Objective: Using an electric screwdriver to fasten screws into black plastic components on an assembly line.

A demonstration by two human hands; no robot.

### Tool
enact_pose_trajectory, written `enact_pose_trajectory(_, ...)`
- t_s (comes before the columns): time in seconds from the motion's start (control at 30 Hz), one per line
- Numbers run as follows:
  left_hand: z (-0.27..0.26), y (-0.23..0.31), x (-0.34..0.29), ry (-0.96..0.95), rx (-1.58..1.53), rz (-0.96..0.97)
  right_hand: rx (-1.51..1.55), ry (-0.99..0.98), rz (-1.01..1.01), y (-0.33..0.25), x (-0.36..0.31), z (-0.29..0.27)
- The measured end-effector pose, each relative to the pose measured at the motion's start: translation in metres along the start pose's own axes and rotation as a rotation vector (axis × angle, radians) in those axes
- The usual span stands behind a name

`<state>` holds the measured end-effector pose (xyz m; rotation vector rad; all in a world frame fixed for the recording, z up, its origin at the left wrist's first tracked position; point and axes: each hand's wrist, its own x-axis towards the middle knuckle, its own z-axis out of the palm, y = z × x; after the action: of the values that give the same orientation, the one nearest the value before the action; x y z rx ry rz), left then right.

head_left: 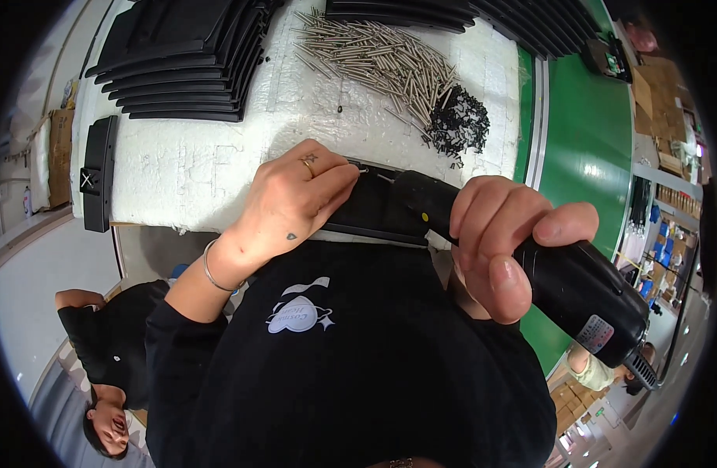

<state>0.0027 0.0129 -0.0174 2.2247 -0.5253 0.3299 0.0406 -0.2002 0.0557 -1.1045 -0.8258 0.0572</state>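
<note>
My right hand point(502, 242) wraps round a black electric screwdriver point(580, 292), a corded tool with a yellow dot near its nose. Its thin bit points left, toward the fingertips of my left hand point(300, 191). Those fingers are closed in a pinch, and the shiny end of a small metal pin point(364, 171) shows at their tips, close to the bit. Most of the pin is hidden by the fingers. Under the hands, at the table's near edge, lies a black plastic panel point(382, 204), partly covered by my left hand and the tool.
On the white foam-covered table point(194, 168) lie a heap of metal pins point(382, 62) and a pile of small black pieces point(460, 121). Black panels point(179, 70) are stacked far left, another black part point(99, 175) below them. Green surface point(580, 148) borders the right. A person point(113, 343) is at lower left.
</note>
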Motion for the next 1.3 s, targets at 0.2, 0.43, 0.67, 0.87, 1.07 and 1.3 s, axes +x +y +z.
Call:
enact_pose_trajectory(0.2, 0.000, 0.002, 0.002, -0.038, -0.019, -0.021, 0.012, -0.042, 0.020, 0.004, 0.001, -0.003)
enact_pose_trajectory(0.43, 0.001, 0.001, 0.002, -0.029, -0.041, -0.019, -0.006, -0.043, 0.016, 0.011, 0.004, 0.000)
enact_pose_trajectory(0.67, 0.007, -0.001, -0.004, -0.006, -0.064, -0.028, -0.118, -0.061, 0.042, 0.017, 0.020, 0.015)
enact_pose_trajectory(0.87, 0.010, 0.002, -0.004, -0.041, -0.027, -0.004, -0.156, -0.177, 0.090, 0.017, 0.031, 0.023)
enact_pose_trajectory(1.07, 0.010, 0.006, 0.000, -0.098, -0.022, -0.015, -0.169, -0.094, 0.132, 0.015, 0.029, 0.025)
enact_pose_trajectory(1.3, 0.005, 0.013, -0.002, -0.099, -0.037, -0.038, -0.211, 0.168, 0.102, 0.017, 0.026, -0.002)
